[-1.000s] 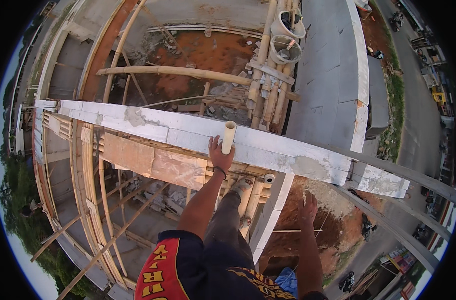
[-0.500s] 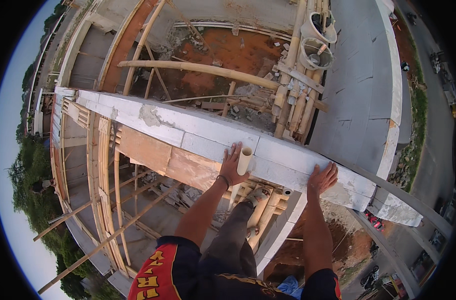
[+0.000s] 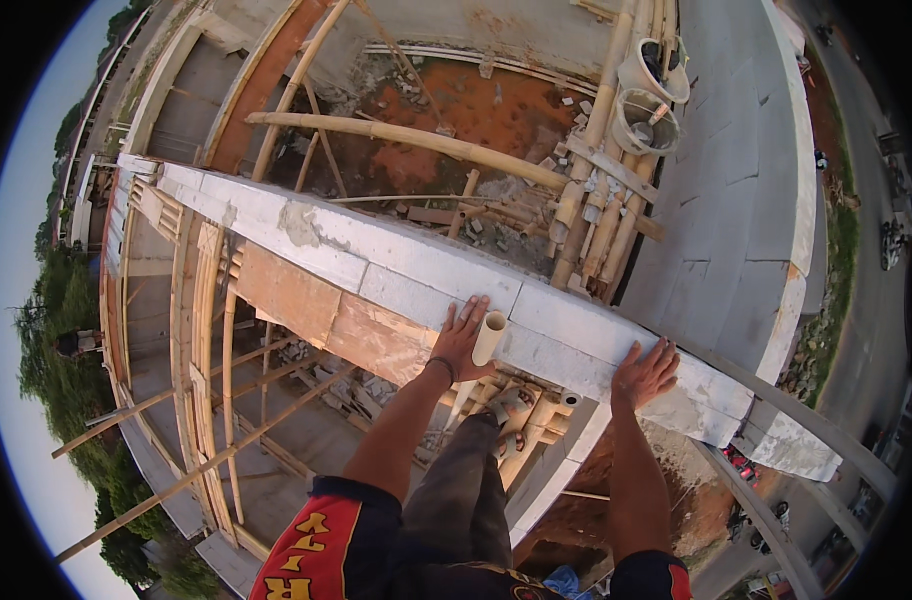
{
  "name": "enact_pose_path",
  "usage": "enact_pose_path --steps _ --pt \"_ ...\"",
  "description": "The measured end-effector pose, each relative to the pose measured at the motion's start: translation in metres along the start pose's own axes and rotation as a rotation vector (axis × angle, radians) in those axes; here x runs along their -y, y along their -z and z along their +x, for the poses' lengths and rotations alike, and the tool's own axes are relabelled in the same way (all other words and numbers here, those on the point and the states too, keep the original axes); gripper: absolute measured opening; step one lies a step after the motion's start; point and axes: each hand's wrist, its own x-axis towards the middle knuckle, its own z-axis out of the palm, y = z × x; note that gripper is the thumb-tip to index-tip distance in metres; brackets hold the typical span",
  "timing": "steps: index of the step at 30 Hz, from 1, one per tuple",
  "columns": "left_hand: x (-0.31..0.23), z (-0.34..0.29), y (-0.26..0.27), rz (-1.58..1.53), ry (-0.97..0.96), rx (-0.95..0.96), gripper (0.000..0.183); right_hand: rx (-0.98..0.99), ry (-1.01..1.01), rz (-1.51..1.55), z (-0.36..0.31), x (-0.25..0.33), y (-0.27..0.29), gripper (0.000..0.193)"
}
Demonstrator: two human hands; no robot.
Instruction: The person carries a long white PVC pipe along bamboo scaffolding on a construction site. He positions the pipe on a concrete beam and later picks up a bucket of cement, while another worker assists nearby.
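Note:
My left hand (image 3: 460, 340) lies with spread fingers on the pale block wall (image 3: 416, 290), its thumb close beside an upright cream plastic pipe (image 3: 489, 338) at the wall's near face. Whether the thumb touches the pipe I cannot tell. Farther right along the same wall, my right hand (image 3: 644, 374) rests palm down, fingers stretched out. Neither hand holds anything. Grey mortar patches mark the wall's surface. Below, my sandalled feet (image 3: 513, 402) stand on bamboo poles (image 3: 532, 432).
Beyond the wall, two buckets (image 3: 644, 122) stand on bundled bamboo near a grey block wall (image 3: 726, 200). Plywood sheets (image 3: 286, 300) and bamboo scaffolding (image 3: 206, 380) lie left, above a deep drop. A long grey beam (image 3: 806, 400) crosses at right, high over a road (image 3: 866, 290).
Both hands stay on the wall, the right one slightly shifted. My feet have come closer together on the bamboo. The whole view has tilted a little.

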Motion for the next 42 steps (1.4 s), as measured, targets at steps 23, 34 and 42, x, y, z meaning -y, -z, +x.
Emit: enact_pose_path --steps 23,34,42 --pt "0.004 -0.004 -0.010 0.063 -0.050 -0.064 0.093 -0.096 0.034 -0.028 -0.005 0.005 0.007 0.055" --pt "0.000 -0.002 -0.007 0.078 -0.014 -0.010 0.092 -0.057 0.010 -0.030 -0.002 0.004 0.003 0.055" --pt "0.002 0.000 -0.011 0.098 0.002 0.021 0.098 -0.074 0.010 -0.003 -0.002 0.003 0.000 0.055"
